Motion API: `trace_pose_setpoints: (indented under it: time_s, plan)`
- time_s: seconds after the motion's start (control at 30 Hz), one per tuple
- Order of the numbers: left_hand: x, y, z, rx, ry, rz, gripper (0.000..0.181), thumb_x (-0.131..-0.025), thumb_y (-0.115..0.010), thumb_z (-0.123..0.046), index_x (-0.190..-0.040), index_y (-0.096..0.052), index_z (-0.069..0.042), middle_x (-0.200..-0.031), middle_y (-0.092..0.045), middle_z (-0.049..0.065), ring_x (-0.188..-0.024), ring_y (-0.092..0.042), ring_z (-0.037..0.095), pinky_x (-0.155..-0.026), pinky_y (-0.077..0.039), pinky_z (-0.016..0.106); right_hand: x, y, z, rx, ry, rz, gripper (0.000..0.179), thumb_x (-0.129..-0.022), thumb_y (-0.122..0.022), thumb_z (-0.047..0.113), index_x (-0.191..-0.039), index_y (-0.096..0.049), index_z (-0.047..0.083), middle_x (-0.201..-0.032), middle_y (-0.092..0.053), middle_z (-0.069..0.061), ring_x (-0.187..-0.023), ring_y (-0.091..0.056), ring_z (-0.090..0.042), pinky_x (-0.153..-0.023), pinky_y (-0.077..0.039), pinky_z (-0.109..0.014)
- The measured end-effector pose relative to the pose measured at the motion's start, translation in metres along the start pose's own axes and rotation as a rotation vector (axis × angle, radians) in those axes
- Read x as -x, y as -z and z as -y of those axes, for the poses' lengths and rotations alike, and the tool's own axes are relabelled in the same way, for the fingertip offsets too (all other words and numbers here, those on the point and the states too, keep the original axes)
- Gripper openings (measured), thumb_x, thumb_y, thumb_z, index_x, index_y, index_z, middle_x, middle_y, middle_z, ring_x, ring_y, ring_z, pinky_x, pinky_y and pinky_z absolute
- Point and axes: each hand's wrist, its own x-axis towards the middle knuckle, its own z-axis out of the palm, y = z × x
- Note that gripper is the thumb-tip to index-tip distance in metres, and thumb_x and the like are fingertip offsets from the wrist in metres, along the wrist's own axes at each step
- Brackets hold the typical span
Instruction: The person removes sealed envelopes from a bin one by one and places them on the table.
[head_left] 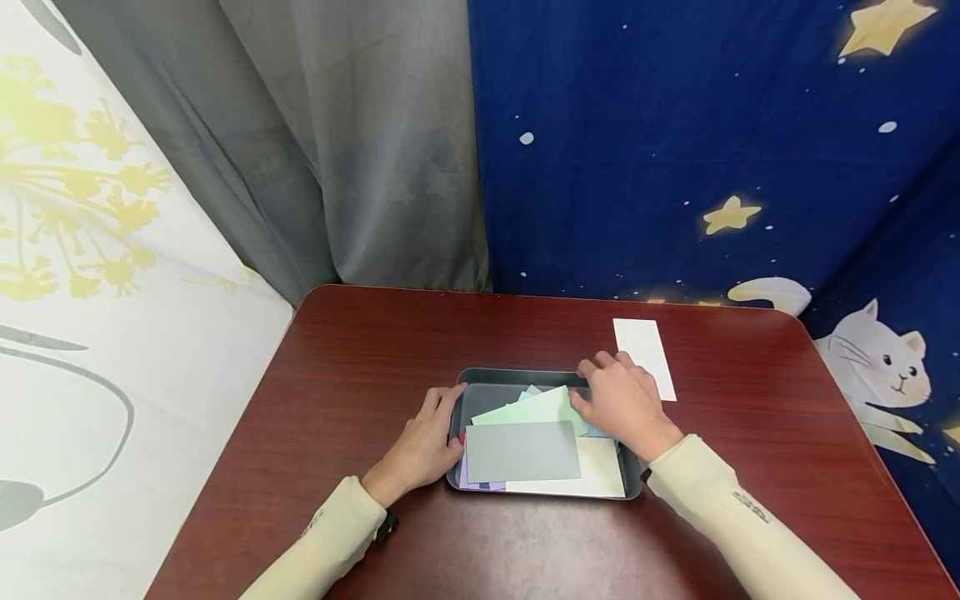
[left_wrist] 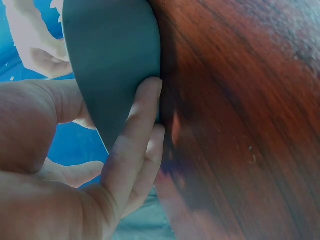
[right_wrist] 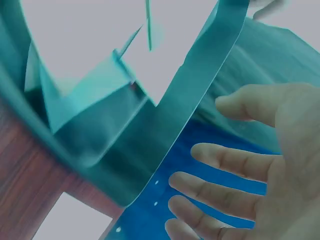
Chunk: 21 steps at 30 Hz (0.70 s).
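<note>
Left hand (head_left: 420,443): pinching the left wall of the dark gray tray (head_left: 483,398)
Right hand (head_left: 624,402): over the tray's right side, fingers spread, nothing held
Paper sheets (head_left: 522,452): overlapping in the tray
White sheet (head_left: 647,354): on the wooden table (head_left: 360,358)
</note>
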Motion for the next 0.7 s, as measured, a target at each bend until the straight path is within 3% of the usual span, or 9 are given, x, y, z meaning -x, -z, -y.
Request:
trace_pose_setpoints:
  time_s: [0.4,0.6,0.7]
  plan:
    - [0.0,0.001,-0.001,0.001,0.007,0.007,0.082,-0.091,-0.068,0.006,-0.167,-0.04,-0.006,-0.149,-0.047,0.018,-0.088,-0.061,0.025,-0.082,-0.05,0.05,0.008,-0.002,0.022,-0.034,0.276,0.13,0.043,-0.081,-0.096,0.039,-0.116,-0.082,0.017,-0.116,-0.071,-0.006,-0.1,-0.06,-0.028,-0.076,-0.055,-0.044]
    - [0.0,0.0,-0.001,-0.001,0.01,0.01,0.082,-0.092,-0.069,0.006,-0.167,-0.04,-0.007,-0.15,-0.046,0.018,-0.087,-0.06,0.023,-0.082,-0.05,0.051,0.014,-0.007,0.03,-0.034,0.413,0.111,0.046,-0.076,-0.099,0.037,-0.115,-0.083,0.022,-0.123,-0.072,-0.007,-0.108,-0.064,-0.03,-0.082,-0.059,-0.048]
    - [0.0,0.0,0.0,-0.003,0.008,0.011,0.082,-0.092,-0.069,0.006,-0.167,-0.039,-0.006,-0.15,-0.046,0.018,-0.085,-0.06,0.023,-0.082,-0.05,0.051,0.016,-0.008,0.036,-0.052,0.461,0.139,0.05,-0.075,-0.099,0.035,-0.121,-0.082,0.024,-0.128,-0.072,-0.007,-0.114,-0.067,-0.03,-0.083,-0.06,-0.049]
